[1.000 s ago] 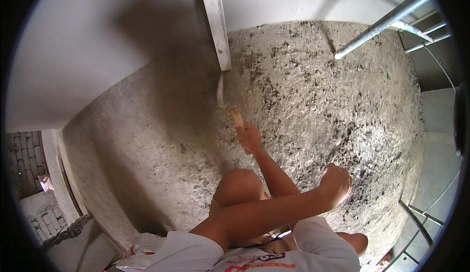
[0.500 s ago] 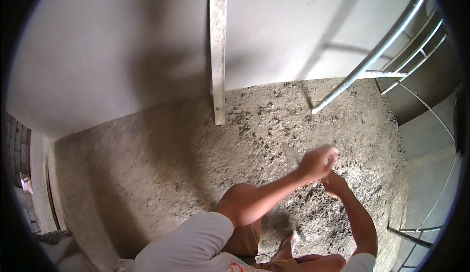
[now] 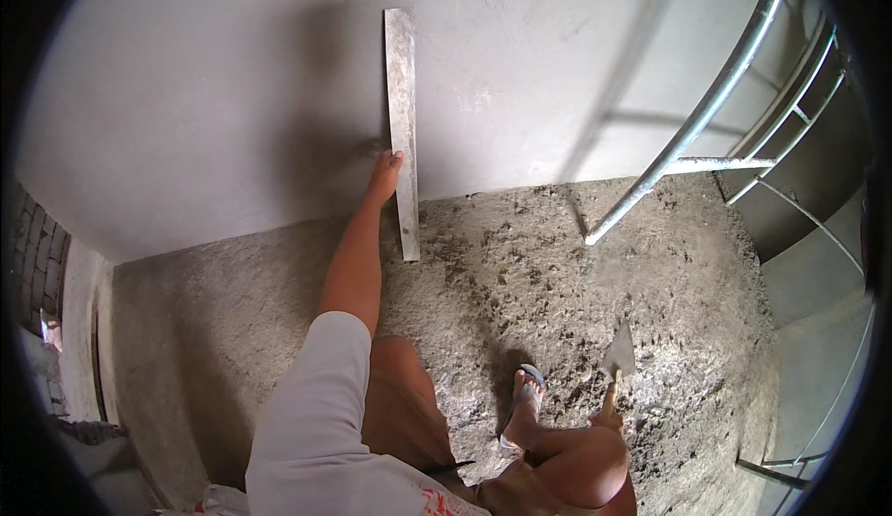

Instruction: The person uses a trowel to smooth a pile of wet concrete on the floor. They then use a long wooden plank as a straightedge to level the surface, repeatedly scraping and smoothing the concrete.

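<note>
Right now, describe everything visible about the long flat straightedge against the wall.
The straightedge is a long, narrow, flat bar, pale grey and dusted with cement-like smears; whether metal or wood cannot be told. It stands nearly upright against the smooth grey plastered wall, its lower end resting on the rough mortar-strewn floor. The left hand touches its left edge at about mid-height.

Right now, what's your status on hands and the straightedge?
Left hand touching the long straightedge board leaning against the wall. Right hand gripping a trowel low by the knee. Rough mortar floor underfoot; metal railing to the right.
</note>
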Demonstrator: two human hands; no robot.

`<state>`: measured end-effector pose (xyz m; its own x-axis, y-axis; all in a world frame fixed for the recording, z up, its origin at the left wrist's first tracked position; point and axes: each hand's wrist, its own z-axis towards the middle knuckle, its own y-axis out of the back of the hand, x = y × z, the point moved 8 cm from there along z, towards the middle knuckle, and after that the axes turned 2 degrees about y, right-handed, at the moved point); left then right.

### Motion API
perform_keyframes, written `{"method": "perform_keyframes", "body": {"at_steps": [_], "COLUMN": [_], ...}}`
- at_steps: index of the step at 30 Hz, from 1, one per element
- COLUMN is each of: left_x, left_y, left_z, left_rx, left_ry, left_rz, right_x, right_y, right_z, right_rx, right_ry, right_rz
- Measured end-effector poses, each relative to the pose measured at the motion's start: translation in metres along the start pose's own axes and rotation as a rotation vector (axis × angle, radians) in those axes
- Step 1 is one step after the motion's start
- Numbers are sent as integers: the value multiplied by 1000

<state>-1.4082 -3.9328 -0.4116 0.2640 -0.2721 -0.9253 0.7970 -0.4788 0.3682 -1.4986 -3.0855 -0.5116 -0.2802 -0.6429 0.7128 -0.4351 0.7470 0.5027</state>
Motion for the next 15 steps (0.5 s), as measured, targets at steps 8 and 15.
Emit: {"method": "perform_keyframes", "body": {"at_steps": [8,15], "left_x": [-62,-36], "left_y": [-49,-154], "left_z": [-54,-148], "left_rx": [-94,380], "left_ry": [-262,-2], "left_rz": [-71,103], "right_x": [114,124], "right_y": [-67,-134], "right_z": [40,47], "right_rx": [-301,-236], "right_ry": [270,621], "right_rz": [-385,-154]}}
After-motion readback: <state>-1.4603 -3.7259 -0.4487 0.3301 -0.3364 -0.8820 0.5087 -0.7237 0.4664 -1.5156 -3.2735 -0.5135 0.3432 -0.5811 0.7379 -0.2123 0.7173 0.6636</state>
